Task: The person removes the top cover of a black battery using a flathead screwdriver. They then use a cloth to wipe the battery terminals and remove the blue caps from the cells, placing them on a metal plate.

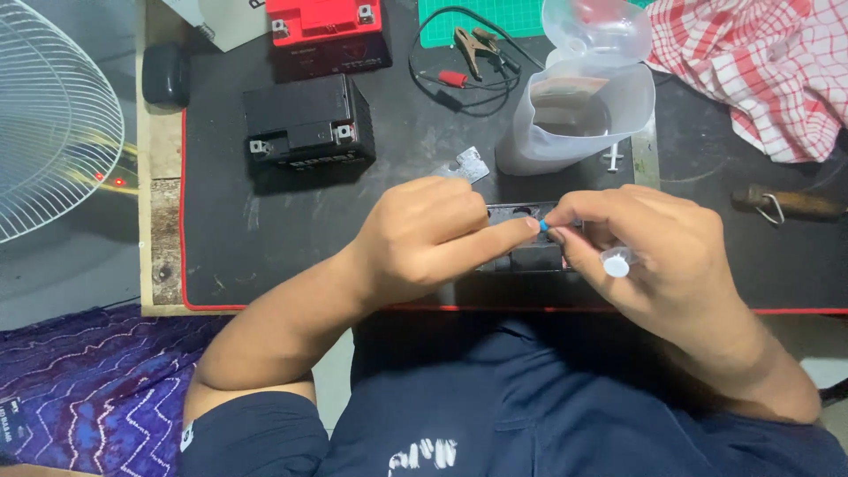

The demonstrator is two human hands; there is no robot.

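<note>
My left hand (pixel 433 234) hovers over a small black battery (pixel 521 256) lying on the black mat; its index finger reaches to a small blue tip (pixel 543 225). My right hand (pixel 654 256) grips a syringe whose white plunger end (pixel 617 263) shows between the fingers, with the blue tip at its front. Both hands hide most of the battery.
A black battery (pixel 309 128) and a red-topped battery (pixel 327 31) stand at the back. Also there: a cut plastic jug (pixel 579 106), clip leads (pixel 473 53), a foil strip (pixel 466 165), a checked cloth (pixel 768 71), a wooden-handled tool (pixel 791 203) and a fan (pixel 49 115).
</note>
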